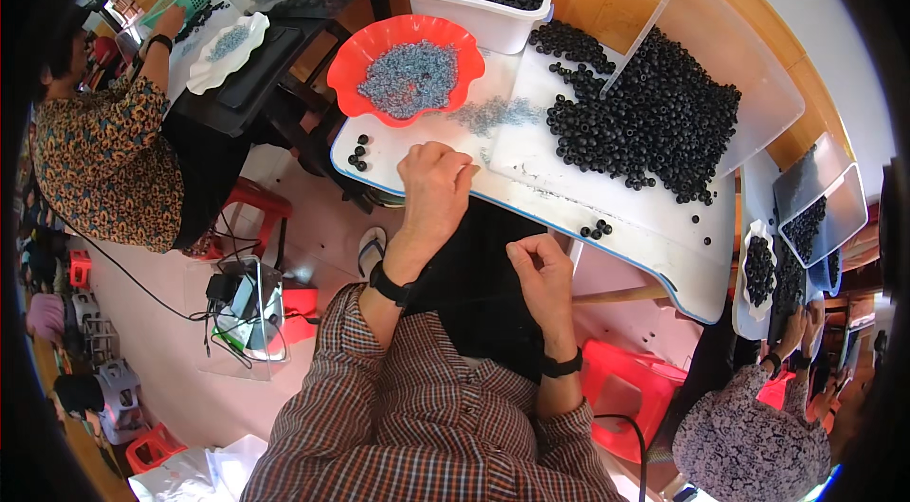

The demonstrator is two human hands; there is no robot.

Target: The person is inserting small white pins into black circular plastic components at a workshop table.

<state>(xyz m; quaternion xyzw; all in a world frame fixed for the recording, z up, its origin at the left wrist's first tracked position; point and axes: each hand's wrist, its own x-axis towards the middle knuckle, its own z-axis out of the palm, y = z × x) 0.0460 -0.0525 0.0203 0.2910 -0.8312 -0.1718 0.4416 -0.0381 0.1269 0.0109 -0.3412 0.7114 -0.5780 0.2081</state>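
My left hand (436, 189) rests at the near edge of a white table (664, 237), fingers curled by a scatter of small grey metal pieces (498, 113). What it pinches, if anything, is too small to see. My right hand (542, 270) hovers over my dark lap with fingers closed, thumb against forefinger; any held piece is hidden. A big heap of small black rings (654, 118) covers the table's middle and right. A red scalloped bowl (353, 61) holding grey metal pieces stands just beyond my left hand.
A white tub (483, 23) of black rings stands behind the bowl; a clear plastic lid (749, 75) leans over the heap. A few assembled rings (358, 153) lie at the table's left corner. Two other people work at neighbouring tables, far left and lower right. A red stool (630, 388) is beside my leg.
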